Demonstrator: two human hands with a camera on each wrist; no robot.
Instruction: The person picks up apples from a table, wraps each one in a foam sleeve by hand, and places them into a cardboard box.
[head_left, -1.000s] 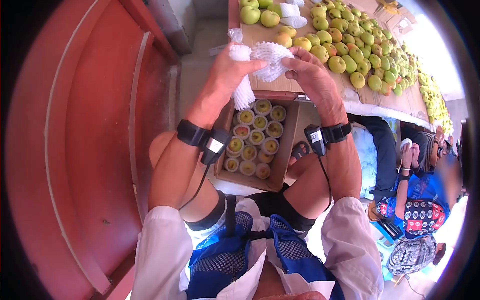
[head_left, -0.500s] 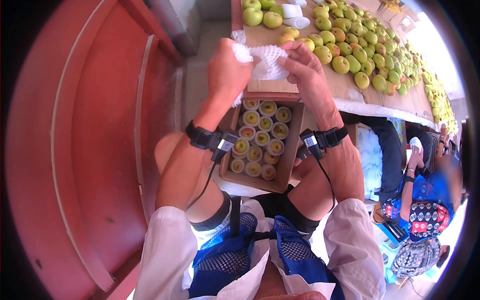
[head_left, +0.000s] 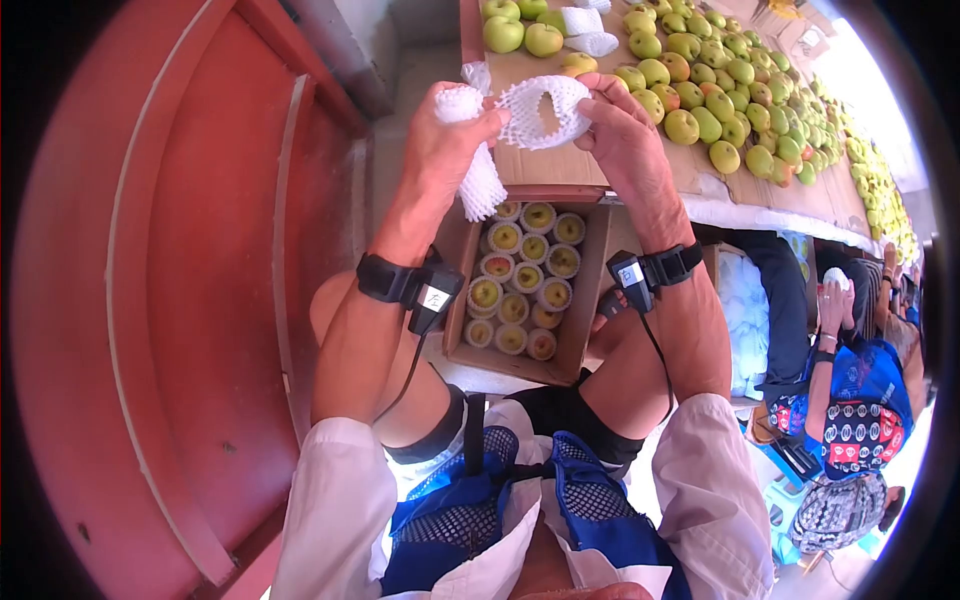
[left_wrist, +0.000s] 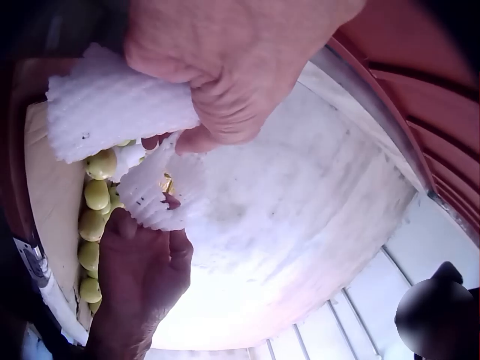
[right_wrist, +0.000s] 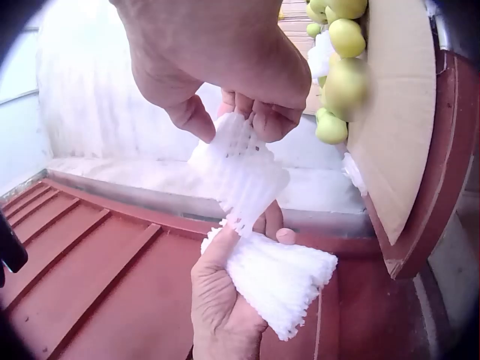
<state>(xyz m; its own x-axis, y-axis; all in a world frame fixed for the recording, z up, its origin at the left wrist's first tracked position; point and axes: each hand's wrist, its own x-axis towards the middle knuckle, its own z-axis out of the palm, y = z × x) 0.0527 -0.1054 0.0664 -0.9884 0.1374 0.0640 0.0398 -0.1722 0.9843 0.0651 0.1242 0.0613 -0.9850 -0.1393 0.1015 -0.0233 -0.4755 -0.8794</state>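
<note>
In the head view a white foam fruit net [head_left: 520, 105] is stretched between both hands above the table edge, its mouth spread so that a gap shows through. My left hand [head_left: 433, 145] grips a bundle of flattened foam nets [head_left: 482, 185] and pinches the near edge of the spread net between thumb and finger. My right hand [head_left: 628, 140] pinches the opposite edge with thumb and fingertips. From the right wrist view, the spread net [right_wrist: 240, 161] hangs from the right fingers down to the left thumb, beside the bundle [right_wrist: 281, 281].
Below the hands stands a cardboard box [head_left: 585, 300] holding rows of netted apples [head_left: 513, 308]. Many loose green-yellow apples [head_left: 710, 120] cover the cardboard-topped table [head_left: 545, 170]. A red panel [head_left: 200, 300] rises at left. Another person [head_left: 860, 390] sits at far right.
Half a second ago the net was drawn out flatter between the hands; now its mouth is wide. My left hand has turned, bringing the bundle back into sight.
</note>
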